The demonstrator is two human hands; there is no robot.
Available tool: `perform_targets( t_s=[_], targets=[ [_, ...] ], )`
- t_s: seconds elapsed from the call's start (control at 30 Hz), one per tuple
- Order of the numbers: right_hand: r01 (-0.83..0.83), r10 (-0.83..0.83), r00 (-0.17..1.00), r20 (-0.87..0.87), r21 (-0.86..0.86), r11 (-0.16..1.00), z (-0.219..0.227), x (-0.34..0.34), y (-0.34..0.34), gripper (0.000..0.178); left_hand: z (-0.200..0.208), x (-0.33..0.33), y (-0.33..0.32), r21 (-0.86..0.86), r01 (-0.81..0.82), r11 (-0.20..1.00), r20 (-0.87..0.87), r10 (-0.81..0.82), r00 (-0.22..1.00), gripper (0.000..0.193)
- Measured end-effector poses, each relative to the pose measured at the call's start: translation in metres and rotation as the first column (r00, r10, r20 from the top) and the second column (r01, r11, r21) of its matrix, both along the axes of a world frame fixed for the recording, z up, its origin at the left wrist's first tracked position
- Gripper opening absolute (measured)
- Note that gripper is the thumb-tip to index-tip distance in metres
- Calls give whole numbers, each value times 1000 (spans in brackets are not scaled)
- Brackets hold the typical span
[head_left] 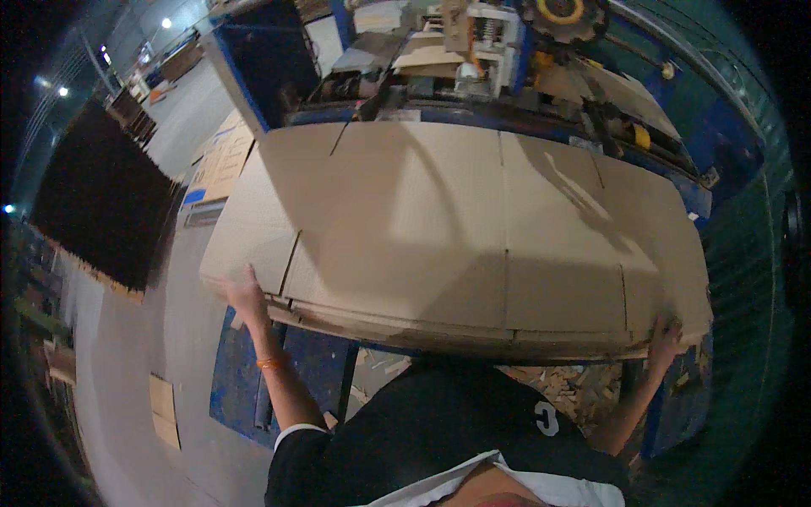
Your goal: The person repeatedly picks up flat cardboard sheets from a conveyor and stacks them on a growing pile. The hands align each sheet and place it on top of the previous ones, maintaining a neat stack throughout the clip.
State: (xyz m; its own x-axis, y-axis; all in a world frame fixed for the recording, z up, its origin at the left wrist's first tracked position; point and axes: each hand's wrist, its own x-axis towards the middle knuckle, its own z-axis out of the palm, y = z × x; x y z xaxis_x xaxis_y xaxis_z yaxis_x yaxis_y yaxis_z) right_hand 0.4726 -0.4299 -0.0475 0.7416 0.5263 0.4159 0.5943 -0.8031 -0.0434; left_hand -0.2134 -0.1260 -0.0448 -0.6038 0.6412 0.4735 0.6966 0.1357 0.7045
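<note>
Judged to be at a handling step: steadying or shifting a stack of flat, slit cardboard from both near corners, just short of the machine. Cannot tell from one view whether lifting, sliding or only squaring up. For the next move, likely needing an even hold at both ends, so as to keep the stack level and flush. Slightly uneven in layers along its near edge; worth watching for slipping there.

Left hand: at the stack's near-left corner, half closed, pinching the edge by the look of it, with one digit laid on top. Hidden underneath.

Right hand: at the stack's near-right corner, curled over the edge, apparently pinching too. Blurred and dim; no telling how tightly.

Stack: lying broad and flat between torso and machine. Below its near-left part: blue bench. Below its near edge, right of middle: scraps. Well apart, to its left: dark pile. Just past its far-left corner: printed card.
</note>
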Motion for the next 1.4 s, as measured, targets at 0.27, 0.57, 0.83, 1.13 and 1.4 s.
perform_targets(
  t_s=[0.27, 0.57, 0.83, 1.13, 1.4],
  targets=[
    [212, 259, 905, -338, 885, 415, -17, 19, 11, 47, -1, 14, 17, 342, -18, 940, 468, -153, 870, 66],
    [18, 504, 863, 15, 998, -62, 107, 48, 77, 39, -8, -4, 34, 346, -139, 928, 204, 70, 976, 48],
    [-91, 620, 785, 10, 991, 100, 138, -27, 26, 57, 41, -20, 33, 585, 242, 774, 673, -630, 387, 20],
    [-891, 899, 437, -15, 129, 436, 48, -192, 31, 31, 55, 80, -63, 7, 913, 408, -165, -900, 404, 42],
    [-948, 946, 291, -141, 88, 305, 59, -192, 49, 42, 68, 121, -64, -522, 806, 279, -389, -919, 66, 47]
  ],
)
